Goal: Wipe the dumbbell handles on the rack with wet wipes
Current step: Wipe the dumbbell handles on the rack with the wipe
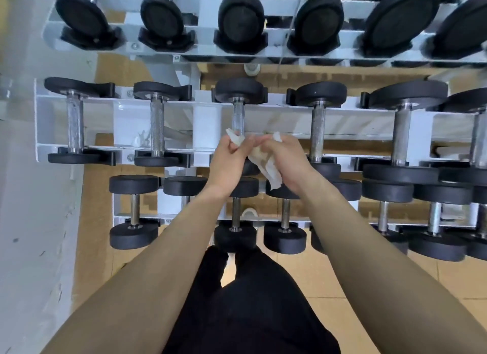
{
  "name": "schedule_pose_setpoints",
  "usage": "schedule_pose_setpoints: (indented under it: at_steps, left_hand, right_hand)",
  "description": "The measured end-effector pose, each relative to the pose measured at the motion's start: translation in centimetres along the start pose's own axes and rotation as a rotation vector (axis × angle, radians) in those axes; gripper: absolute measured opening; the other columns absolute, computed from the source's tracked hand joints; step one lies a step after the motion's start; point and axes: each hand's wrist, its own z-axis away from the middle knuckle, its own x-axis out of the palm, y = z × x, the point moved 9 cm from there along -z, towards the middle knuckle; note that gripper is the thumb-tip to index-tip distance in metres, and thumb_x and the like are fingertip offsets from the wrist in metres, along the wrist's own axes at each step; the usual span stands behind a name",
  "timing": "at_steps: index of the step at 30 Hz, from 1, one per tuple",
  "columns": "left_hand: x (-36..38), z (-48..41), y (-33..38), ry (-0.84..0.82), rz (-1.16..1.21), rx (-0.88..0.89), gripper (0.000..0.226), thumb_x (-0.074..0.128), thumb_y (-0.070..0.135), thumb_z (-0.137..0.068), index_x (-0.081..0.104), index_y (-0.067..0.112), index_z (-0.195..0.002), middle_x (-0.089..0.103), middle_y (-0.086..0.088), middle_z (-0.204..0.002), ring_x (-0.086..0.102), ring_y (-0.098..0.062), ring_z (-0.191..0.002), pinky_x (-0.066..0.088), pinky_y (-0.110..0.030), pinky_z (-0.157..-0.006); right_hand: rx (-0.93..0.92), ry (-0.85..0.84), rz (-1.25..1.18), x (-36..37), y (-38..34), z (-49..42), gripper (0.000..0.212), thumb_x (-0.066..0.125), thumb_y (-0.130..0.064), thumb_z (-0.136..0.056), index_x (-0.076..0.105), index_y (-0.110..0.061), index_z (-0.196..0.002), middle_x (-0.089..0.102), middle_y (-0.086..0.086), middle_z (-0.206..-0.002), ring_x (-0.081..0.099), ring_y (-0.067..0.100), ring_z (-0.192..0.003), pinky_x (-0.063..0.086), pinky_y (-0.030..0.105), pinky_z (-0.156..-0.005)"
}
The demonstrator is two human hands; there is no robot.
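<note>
Storage is a white-painted steel rack [126, 124] with tiers running from upper left to right of the frame. Its cradles hold the black rubber-headed dumbbells [320, 93] front to back, probably so the bars are exposed for wiping. Your left hand [228, 162] and right hand [290, 161] meet at frame centre, both pinching the crumpled white wet wipe [266, 165]. You appear to be refolding it to a fresh face. The wipe sits just in front of the middle tier's third knurled steel handle [238, 116]. Contact with it cannot be confirmed.
</note>
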Motion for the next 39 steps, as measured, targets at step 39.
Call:
schedule_pose_setpoints:
  at_steps: [39]
  left_hand:
    - [3.7, 3.2, 1.8, -0.078, 0.114, -0.113, 0.033, 0.080, 0.035, -0.086, 0.071, 0.017, -0.113, 0.077, 0.001, -0.102, 0.072, -0.020, -0.097, 0.057, -0.032, -0.075]
  right_hand:
    - [-0.102, 0.070, 0.191, -11.5, -2.3, 5.3, 0.053, 0.072, -0.046, -0.085, 0.057, -0.019, -0.128, 0.065, 0.004, -0.128, 0.065, 0.023, -0.116, 0.053, 0.052, -0.102]
